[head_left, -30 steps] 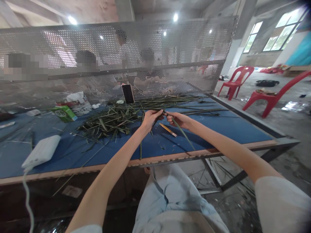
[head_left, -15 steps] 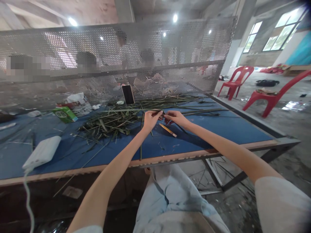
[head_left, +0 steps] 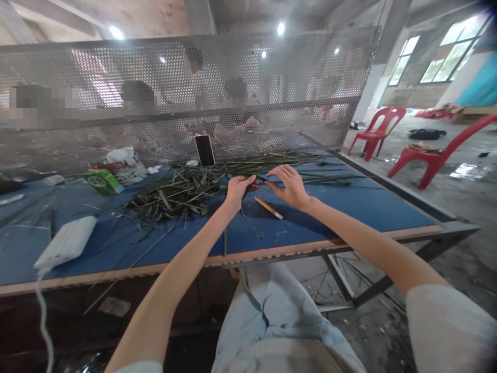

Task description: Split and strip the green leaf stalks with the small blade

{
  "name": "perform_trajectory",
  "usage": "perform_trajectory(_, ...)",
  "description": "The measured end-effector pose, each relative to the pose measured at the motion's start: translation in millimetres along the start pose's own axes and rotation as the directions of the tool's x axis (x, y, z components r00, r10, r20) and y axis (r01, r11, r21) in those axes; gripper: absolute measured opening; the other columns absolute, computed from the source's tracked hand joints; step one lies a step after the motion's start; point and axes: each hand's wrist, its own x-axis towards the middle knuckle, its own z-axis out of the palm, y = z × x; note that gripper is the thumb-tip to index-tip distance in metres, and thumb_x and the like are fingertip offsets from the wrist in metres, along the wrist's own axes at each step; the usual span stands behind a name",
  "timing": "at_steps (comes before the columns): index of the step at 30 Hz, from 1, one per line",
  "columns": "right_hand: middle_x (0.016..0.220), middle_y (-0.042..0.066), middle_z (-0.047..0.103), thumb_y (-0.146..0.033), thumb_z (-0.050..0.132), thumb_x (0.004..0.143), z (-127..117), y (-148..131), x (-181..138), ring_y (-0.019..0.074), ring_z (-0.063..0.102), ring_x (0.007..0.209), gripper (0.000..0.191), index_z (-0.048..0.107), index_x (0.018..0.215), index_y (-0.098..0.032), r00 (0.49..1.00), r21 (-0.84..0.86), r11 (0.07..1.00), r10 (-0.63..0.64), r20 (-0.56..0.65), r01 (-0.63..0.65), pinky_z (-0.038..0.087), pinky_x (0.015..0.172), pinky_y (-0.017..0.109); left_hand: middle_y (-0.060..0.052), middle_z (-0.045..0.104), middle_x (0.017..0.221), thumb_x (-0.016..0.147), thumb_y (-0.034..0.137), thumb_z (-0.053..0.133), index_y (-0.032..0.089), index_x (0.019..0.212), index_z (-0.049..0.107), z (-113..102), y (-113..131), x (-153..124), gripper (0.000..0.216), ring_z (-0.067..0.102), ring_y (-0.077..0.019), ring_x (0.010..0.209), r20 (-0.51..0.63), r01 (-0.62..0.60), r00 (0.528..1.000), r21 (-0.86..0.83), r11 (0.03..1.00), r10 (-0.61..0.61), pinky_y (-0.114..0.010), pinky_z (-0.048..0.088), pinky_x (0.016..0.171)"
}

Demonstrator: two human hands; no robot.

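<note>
My left hand (head_left: 237,192) is closed, thumb against fingers, on a dark green leaf strip (head_left: 261,178) above the blue tabletop. Just to its right my right hand (head_left: 290,187) is raised with its fingers apart and curved, close to the strip's end and holding nothing that I can see. Below the two hands a slim yellow tool (head_left: 267,207) lies slantwise on the table; its exact kind is unclear. A tangled heap of green leaf strips (head_left: 171,199) is left of my left hand, and longer strips (head_left: 326,178) stretch out behind my right hand.
A phone (head_left: 204,150) leans upright at the back, before a perforated metal screen (head_left: 287,103) with people behind it. A green box (head_left: 103,182) and a white corded device (head_left: 68,241) are on the left. Red plastic chairs (head_left: 378,129) stand beyond the table's right end.
My right hand has come away from the left, moving right and slightly up, and its fingers have spread off the strip. My left hand has shifted slightly left, still pinching.
</note>
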Motion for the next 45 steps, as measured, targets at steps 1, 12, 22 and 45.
perform_trajectory(1,0.095,0.01,0.068,-0.042,0.047,0.094,-2.2,-3.6,-0.9,0.0218,0.057,0.1,0.028,0.065,0.096,-0.02,0.989,-0.056,0.99,-0.121,0.09,0.126,0.042,0.087,0.035,-0.003,0.063,0.057,0.071,0.028,0.073,0.012,0.057,0.064,-1.0,-0.3,0.5,0.023,0.058,-0.0123,0.053,-0.026,-0.011,1.0,-0.001,1.0,0.011,-0.026,0.048,0.058)
perform_trajectory(12,0.105,0.021,0.068,-0.044,0.048,0.093,3.5,10.8,2.0,0.0308,0.062,0.101,0.046,0.059,0.12,-0.008,0.922,-0.443,0.896,0.197,0.333,-0.031,0.044,0.081,0.037,-0.001,0.058,0.054,0.078,0.022,0.066,0.014,0.054,0.059,-6.1,5.9,2.3,0.026,0.051,-0.0096,0.05,-0.227,-0.093,0.97,-0.008,0.996,0.089,-0.023,0.039,0.053)
perform_trajectory(22,0.102,0.008,0.069,-0.029,0.042,0.097,2.0,20.9,1.4,0.0197,0.061,0.097,0.033,0.063,0.121,-0.021,0.975,0.08,0.99,-0.126,0.184,0.113,0.049,0.084,0.032,-0.002,0.059,0.052,0.064,0.027,0.076,0.012,0.052,0.06,0.9,11.3,-3.3,0.025,0.049,-0.0097,0.045,0.035,0.167,0.984,0.121,0.978,-0.173,-0.025,0.039,0.05)
perform_trajectory(45,0.081,0.008,0.07,-0.041,0.061,0.083,21.2,15.5,0.7,0.0183,0.062,0.077,0.03,0.072,0.079,-0.013,0.927,0.424,0.825,0.333,0.172,-0.374,0.043,0.063,0.026,-0.007,0.069,0.061,0.057,0.034,0.083,0.01,0.065,0.071,1.5,-13.7,0.1,0.027,0.062,-0.0155,0.056,0.14,0.069,0.988,0.027,0.997,-0.072,-0.031,0.051,0.066)
